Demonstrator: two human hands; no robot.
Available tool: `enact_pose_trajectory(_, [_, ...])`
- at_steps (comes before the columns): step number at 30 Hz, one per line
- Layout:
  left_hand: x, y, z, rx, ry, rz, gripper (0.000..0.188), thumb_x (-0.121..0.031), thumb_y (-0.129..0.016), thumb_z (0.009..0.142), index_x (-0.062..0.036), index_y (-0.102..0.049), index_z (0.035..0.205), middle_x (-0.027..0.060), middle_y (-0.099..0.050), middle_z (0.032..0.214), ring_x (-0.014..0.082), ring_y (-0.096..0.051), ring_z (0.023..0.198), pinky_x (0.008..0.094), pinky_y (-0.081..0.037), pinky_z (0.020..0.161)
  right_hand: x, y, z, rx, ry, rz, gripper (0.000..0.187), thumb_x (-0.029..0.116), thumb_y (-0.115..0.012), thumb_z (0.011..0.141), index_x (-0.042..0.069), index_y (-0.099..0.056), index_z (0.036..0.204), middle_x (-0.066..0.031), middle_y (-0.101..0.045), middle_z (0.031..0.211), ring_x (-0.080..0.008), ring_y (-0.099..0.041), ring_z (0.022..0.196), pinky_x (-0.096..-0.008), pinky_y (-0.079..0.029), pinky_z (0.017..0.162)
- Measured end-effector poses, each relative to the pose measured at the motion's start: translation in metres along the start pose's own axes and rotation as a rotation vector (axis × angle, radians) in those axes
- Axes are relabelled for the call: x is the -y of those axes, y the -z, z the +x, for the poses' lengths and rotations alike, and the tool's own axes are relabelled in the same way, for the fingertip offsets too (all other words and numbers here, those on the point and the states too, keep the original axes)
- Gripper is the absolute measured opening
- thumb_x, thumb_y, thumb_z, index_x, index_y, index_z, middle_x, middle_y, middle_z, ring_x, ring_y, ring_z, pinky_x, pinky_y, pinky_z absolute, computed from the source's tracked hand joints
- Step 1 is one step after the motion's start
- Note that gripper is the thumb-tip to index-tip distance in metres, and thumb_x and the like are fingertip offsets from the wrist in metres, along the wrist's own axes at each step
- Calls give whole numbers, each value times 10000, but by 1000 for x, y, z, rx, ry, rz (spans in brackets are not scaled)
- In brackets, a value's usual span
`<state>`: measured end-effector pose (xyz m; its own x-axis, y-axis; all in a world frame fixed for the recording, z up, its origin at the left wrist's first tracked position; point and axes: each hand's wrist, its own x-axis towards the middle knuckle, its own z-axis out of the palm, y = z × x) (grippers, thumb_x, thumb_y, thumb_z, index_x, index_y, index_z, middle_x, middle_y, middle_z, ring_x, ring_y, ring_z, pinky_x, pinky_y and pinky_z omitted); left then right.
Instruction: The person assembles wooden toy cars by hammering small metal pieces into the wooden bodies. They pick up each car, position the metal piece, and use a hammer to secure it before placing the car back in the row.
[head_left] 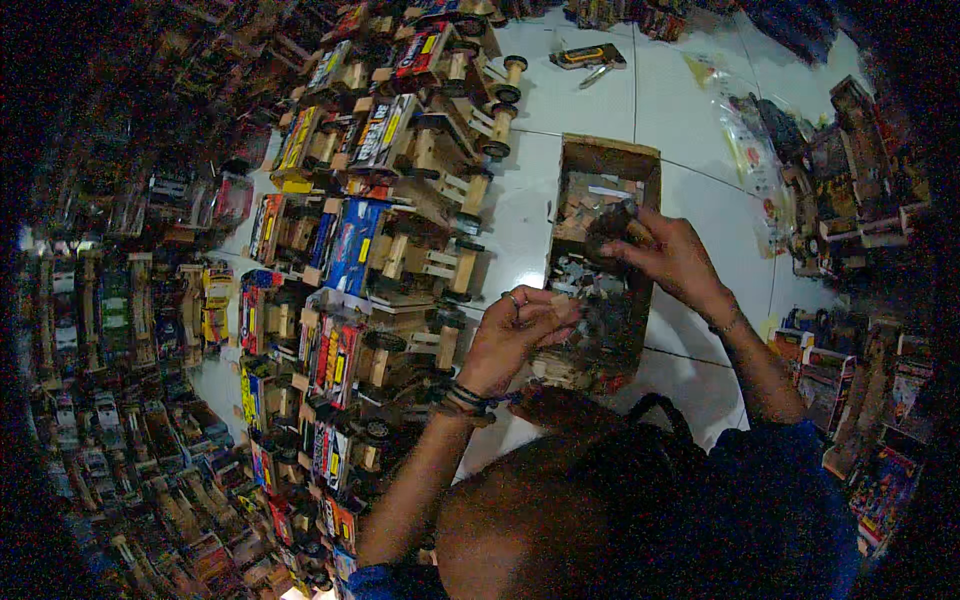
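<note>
A shallow rectangular wooden box (pixel 607 160) is lying on the white tiled floor (pixel 580 100), filled with a jumble of small flat wooden offcuts and grey pieces; their number cannot be told. Over its far end, a dark, rough-looking small piece (pixel 612 225) is being pinched by the fingers of the right hand (pixel 668 255), with a pale wooden bit showing beside it. At the box's near left edge, the left hand (pixel 515 335) is being held with fingers curled together around a small pale piece (pixel 562 303); whether that piece is fully gripped cannot be told. A ring is being worn on one left finger and several bands on the left wrist; a thin bracelet is being worn on the right wrist.

To the left, rows of toy trucks (pixel 400 250) made of pale wood with round dark wheels and glossy printed panels are being stored close together, too many to count. More such toys (pixel 860 170) are stacked at the right, beside a clear plastic bag (pixel 750 130). One yellow-and-black tool (pixel 588 57) is lying on the floor beyond the box. Open tile is being left only around the box, narrow on either side and wider beyond its far end.
</note>
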<state>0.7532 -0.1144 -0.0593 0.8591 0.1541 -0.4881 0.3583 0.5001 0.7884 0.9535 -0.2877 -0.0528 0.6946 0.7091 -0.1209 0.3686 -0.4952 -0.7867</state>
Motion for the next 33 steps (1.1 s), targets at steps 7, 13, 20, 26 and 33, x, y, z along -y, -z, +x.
enact_pose_trajectory(7, [14, 6, -18, 73, -121, -91, 218, -51, -600, 987, -1, -505, 1178, 201, -654, 1235, 250, -653, 1138, 348, -550, 991, 5, -27, -49, 319, 171, 173, 465, 342, -787, 854, 57, -444, 724, -48, -483, 668, -155, -445, 636, -379, -408, 580])
enact_pose_trajectory(13, [16, 8, -26, 63, -165, -119, 220, -103, -619, 988, -37, -541, 1182, 182, -665, 1235, 252, -663, 1126, 340, -554, 957, 19, -27, -53, 448, -110, 216, 270, 249, -770, 878, 41, -598, 880, -15, -662, 856, -82, -571, 819, -290, -479, 723])
enact_pose_trajectory(20, [17, 17, -19, 89, -170, -156, 465, -202, -576, 1024, -50, -443, 1443, 176, -645, 1258, 267, -655, 1137, 372, -548, 987, 25, -2, -54, 402, -189, 173, 285, 216, -760, 871, -9, -684, 1030, -64, -705, 983, -160, -636, 932, -324, -499, 834])
enact_pose_trajectory(26, [-31, 40, -73, 145, -192, -84, 501, -307, -597, 1013, -35, -489, 1421, 130, -647, 1272, 219, -652, 1137, 341, -539, 989, 25, -7, -58, 279, 26, 110, 376, 229, -748, 885, -24, -621, 1133, -52, -657, 919, -156, -565, 840, -321, -474, 813])
enact_pose_trajectory(33, [-101, 45, -268, 2, -388, -159, 403, -252, -797, 864, -5, -620, 1127, 88, -696, 1022, 172, -687, 927, 317, -592, 812, 97, -19, -48, 276, -123, 306, 413, 185, -696, 941, 28, -557, 1296, -95, -623, 1179, -192, -591, 1013, -345, -503, 876])
